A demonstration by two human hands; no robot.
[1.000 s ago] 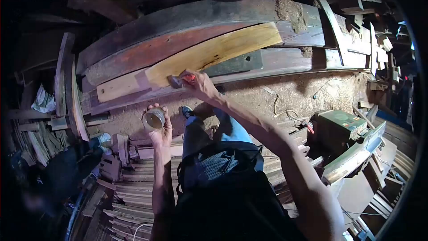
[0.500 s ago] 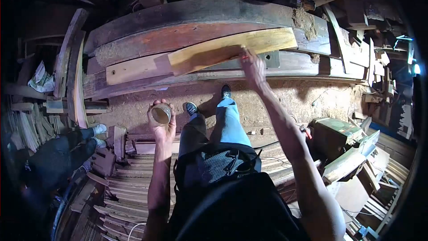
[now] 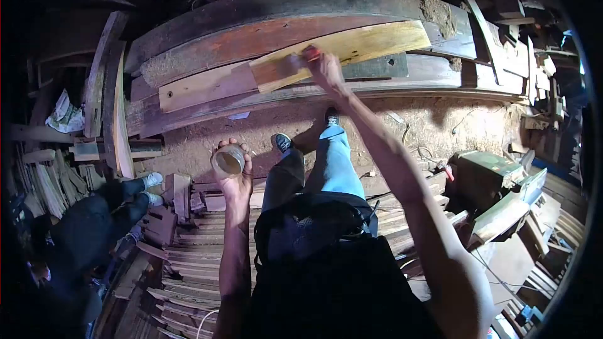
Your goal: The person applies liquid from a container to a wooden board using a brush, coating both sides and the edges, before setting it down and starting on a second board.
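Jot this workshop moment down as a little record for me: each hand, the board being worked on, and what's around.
Left hand: holds a clear cup, contents unclear
Right hand: grips a red-handled tool, blurred, perhaps a brush
Main board: yellowish board lying on darker planks, tool over its left half
Beside its left end: paler board
Picture's right: green box
Picture's left: another person's light shoes

The yellow board [image 3: 370, 43] is laid slantwise, darker at its left end. A red-handled brush [image 3: 311, 54], blurred, is held over it; a see-through cup [image 3: 227, 162] is held well apart.
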